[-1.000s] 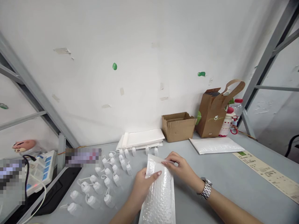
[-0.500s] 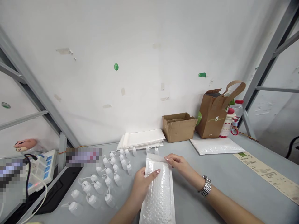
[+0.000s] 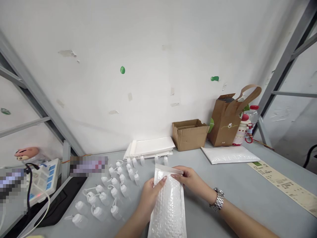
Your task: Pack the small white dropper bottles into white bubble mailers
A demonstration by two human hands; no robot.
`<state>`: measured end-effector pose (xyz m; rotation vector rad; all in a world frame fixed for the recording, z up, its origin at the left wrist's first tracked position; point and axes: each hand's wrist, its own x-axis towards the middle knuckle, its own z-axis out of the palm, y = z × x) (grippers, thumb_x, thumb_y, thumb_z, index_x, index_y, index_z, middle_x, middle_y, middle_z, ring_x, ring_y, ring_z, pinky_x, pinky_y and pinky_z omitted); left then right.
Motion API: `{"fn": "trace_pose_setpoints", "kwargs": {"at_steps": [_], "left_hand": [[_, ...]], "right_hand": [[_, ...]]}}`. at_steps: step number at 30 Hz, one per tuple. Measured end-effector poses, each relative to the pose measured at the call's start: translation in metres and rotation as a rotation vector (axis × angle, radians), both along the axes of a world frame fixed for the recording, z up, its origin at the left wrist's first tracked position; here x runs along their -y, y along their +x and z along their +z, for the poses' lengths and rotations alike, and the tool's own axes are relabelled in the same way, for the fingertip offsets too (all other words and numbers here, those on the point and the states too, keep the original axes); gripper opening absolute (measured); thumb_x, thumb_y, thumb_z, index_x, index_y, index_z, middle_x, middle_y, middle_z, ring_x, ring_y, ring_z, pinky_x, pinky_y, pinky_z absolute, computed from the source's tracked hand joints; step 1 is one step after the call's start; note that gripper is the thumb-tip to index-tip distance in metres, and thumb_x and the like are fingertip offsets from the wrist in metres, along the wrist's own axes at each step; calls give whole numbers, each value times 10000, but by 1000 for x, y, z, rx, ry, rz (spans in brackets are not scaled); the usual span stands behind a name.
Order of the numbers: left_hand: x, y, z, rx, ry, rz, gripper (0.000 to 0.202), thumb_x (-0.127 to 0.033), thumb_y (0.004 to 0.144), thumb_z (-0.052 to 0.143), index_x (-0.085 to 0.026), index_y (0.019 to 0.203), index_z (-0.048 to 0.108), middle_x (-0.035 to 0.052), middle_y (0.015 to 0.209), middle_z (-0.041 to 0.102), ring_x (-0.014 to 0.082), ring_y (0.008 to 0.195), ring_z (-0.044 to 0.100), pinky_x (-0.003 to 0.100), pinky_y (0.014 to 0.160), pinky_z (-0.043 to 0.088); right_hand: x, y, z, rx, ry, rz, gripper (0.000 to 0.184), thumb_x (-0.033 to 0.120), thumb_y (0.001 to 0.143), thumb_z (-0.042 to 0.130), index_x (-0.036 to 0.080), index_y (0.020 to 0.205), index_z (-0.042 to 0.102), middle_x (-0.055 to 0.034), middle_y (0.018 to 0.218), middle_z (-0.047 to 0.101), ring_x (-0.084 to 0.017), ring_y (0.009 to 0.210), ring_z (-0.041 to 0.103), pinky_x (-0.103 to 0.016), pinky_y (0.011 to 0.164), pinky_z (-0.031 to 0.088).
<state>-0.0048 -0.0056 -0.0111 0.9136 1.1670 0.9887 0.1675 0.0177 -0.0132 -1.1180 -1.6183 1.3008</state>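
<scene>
A white bubble mailer [image 3: 168, 206] stands tilted toward me at the front middle of the table, its flap end pointing away. My left hand [image 3: 150, 195] is closed on its left edge, the thumb lying over the bubbly front. At the top right corner, my right hand [image 3: 187, 180] pinches the mailer just below the flap, thumb in front and a finger along the flap. A metal watch [image 3: 218, 199] is on my right wrist. To the left of the mailer stand several small white squeeze bottles [image 3: 99, 213] with tethered caps.
Behind are a stack of white mailers [image 3: 152, 147], an open cardboard box [image 3: 190, 135] and a brown paper bag [image 3: 225, 124]. Another bubble mailer [image 3: 230, 155] and a strip of printed labels [image 3: 284, 185] lie at right. A power strip [image 3: 51, 180] with cables sits at left.
My right hand has moved from the flap's top corner slightly down and left, its thumb now on the mailer's front. The flap looks more folded. My left hand still holds the left edge.
</scene>
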Motion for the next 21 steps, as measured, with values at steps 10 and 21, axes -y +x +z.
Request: {"fn": "trace_pose_setpoints", "kwargs": {"at_steps": [10,21], "left_hand": [[1,-2,4,-73,61,-26,467,-485,585,715,-146,891,618,64,900,675,238,891,595,291,752,432],[2,-3,1,-61,38,9,425,-543,617,657,-149,761,596,38,726,634,222,762,576,283,689,415]], "right_hand": [[4,2,1,171,101,80,383,142,752,468,306,1035,667,7,705,475,-130,667,465,-256,641,383],[7,2,11,163,66,178,302,348,782,568,293,1068,649,-30,956,632,-185,836,549,-325,774,423]]}}
